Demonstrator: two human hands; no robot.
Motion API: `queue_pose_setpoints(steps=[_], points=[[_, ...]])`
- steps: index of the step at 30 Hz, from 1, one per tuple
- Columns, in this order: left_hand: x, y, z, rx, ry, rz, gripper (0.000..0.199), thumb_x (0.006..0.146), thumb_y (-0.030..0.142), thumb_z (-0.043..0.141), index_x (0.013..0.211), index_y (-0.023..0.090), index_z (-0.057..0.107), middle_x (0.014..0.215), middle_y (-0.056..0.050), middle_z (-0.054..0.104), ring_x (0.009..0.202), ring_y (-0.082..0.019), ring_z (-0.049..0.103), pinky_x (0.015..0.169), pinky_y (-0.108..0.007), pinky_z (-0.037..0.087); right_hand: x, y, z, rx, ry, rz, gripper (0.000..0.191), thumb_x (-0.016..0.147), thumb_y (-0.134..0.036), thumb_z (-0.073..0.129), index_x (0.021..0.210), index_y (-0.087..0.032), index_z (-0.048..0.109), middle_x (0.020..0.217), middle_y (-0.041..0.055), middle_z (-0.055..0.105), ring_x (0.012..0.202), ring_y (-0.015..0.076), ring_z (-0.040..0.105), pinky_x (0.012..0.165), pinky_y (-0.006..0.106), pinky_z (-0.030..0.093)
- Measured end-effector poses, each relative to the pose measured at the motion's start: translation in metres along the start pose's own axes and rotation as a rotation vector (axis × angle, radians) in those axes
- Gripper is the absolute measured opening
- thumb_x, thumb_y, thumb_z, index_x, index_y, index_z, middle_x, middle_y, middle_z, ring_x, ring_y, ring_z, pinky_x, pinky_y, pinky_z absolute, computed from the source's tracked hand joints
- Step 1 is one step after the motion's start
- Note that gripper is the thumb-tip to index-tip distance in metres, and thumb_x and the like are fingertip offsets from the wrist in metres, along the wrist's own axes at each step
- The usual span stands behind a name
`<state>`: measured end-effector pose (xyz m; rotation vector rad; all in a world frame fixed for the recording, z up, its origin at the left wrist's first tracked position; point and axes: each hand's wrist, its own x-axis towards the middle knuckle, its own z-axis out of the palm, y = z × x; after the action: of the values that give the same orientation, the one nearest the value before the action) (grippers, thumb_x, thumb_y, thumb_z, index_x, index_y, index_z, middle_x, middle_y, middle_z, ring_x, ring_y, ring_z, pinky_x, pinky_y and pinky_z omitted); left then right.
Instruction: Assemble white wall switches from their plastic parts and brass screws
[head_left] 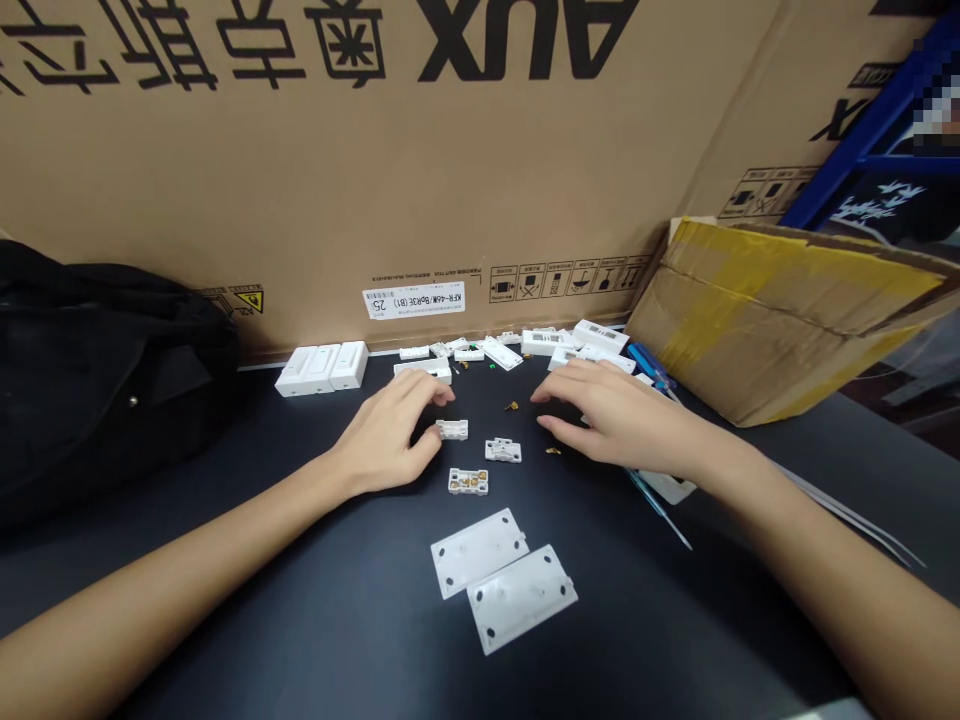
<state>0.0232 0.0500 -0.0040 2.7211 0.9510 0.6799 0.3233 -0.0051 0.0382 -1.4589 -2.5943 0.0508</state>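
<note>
My left hand rests over the table with thumb and fingers apart, right beside a small white plastic block. Across from it, my right hand is also spread, its fingertips near two little brass pieces, one brass contact further back and another brass contact nearer. Between the hands lies a white slotted cover. A white terminal base with brass parts inside sits just in front of it. Closer to me are two flat white plates with holes, one slightly overlapping the other.
White housings and small parts line the back, below a large cardboard carton. Three white boxes stand left, beside a black bag. At right are a blue-handled tool, a screwdriver shaft and a taped box.
</note>
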Motion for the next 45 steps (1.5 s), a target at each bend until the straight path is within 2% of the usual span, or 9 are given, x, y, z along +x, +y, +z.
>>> queue_pose_setpoints(steps=[2,4,6,10,16,25,31,39,45], points=[[0.012,-0.002,-0.004,0.077,0.06,0.024,0.026,0.089,0.02,0.047,0.113,0.018,0.057,0.115,-0.009,0.066,0.111,-0.027,0.057,0.098,-0.047,0.05,0.0,-0.001,-0.001,0.0,0.017,-0.005,0.022,0.097,-0.034,0.057,0.108,-0.02,0.071,0.106,0.0096,0.073,0.102,0.0298,0.066,0.092,0.045,0.047],[0.03,-0.004,-0.008,0.156,0.066,-0.014,0.027,0.095,0.022,0.043,0.115,0.017,0.061,0.116,-0.009,0.068,0.111,-0.028,0.057,0.098,-0.047,0.049,-0.001,0.0,-0.001,-0.002,0.04,-0.012,0.021,0.097,-0.033,0.058,0.107,-0.02,0.071,0.104,0.0093,0.074,0.101,0.0295,0.067,0.09,0.044,0.047],[0.051,-0.003,-0.01,0.282,-0.036,0.009,0.029,0.096,0.029,0.047,0.116,0.017,0.064,0.118,-0.01,0.07,0.113,-0.03,0.059,0.097,-0.047,0.049,-0.001,0.0,-0.001,-0.001,0.056,-0.018,0.019,0.096,-0.032,0.059,0.106,-0.02,0.071,0.102,0.0091,0.074,0.1,0.029,0.066,0.09,0.042,0.046],[0.082,0.005,-0.009,0.615,-0.199,0.114,0.026,0.094,0.025,0.052,0.107,0.013,0.071,0.111,-0.014,0.074,0.113,-0.032,0.063,0.099,-0.045,0.047,-0.002,0.001,-0.002,0.027,0.044,-0.031,0.017,0.095,-0.029,0.059,0.103,-0.019,0.071,0.102,0.0089,0.073,0.099,0.0283,0.066,0.09,0.042,0.044],[0.093,0.013,-0.008,0.816,-0.329,0.139,0.024,0.092,0.014,0.052,0.096,0.013,0.075,0.098,-0.016,0.076,0.101,-0.029,0.071,0.096,-0.041,0.049,-0.006,0.002,-0.01,0.013,0.018,-0.014,0.016,0.097,-0.029,0.057,0.098,-0.02,0.07,0.104,0.0083,0.073,0.101,0.0276,0.066,0.091,0.042,0.04],[0.102,0.016,-0.015,0.8,-0.48,0.159,0.026,0.093,0.016,0.052,0.1,0.021,0.076,0.088,-0.011,0.076,0.082,-0.028,0.074,0.071,-0.035,0.05,-0.013,-0.003,-0.027,-0.016,0.042,-0.003,0.015,0.097,-0.026,0.058,0.097,-0.018,0.071,0.104,0.008,0.074,0.098,0.0249,0.066,0.087,0.038,0.039],[0.102,0.007,-0.021,0.72,-0.55,0.119,0.03,0.093,0.019,0.051,0.111,0.028,0.073,0.097,-0.006,0.077,0.081,-0.025,0.073,0.065,-0.031,0.048,-0.016,-0.005,-0.031,-0.031,0.054,-0.032,0.017,0.098,-0.025,0.057,0.094,-0.019,0.072,0.101,0.0079,0.075,0.097,0.0248,0.066,0.086,0.038,0.038],[0.101,0.007,-0.023,0.671,-0.58,0.107,0.025,0.095,0.018,0.05,0.108,0.023,0.071,0.096,-0.008,0.076,0.083,-0.024,0.072,0.069,-0.031,0.049,-0.018,-0.011,-0.029,-0.021,0.047,-0.069,0.016,0.098,-0.026,0.057,0.092,-0.02,0.07,0.101,0.0053,0.075,0.098,0.0247,0.066,0.087,0.039,0.035],[0.106,0.007,-0.016,0.645,-0.549,0.095,0.024,0.083,0.014,0.056,0.103,0.019,0.069,0.092,-0.011,0.074,0.079,-0.028,0.072,0.063,-0.032,0.047,-0.016,-0.011,-0.026,-0.039,0.059,-0.078,0.016,0.098,-0.026,0.058,0.09,-0.02,0.07,0.097,0.0046,0.075,0.096,0.0249,0.067,0.085,0.04,0.036]])
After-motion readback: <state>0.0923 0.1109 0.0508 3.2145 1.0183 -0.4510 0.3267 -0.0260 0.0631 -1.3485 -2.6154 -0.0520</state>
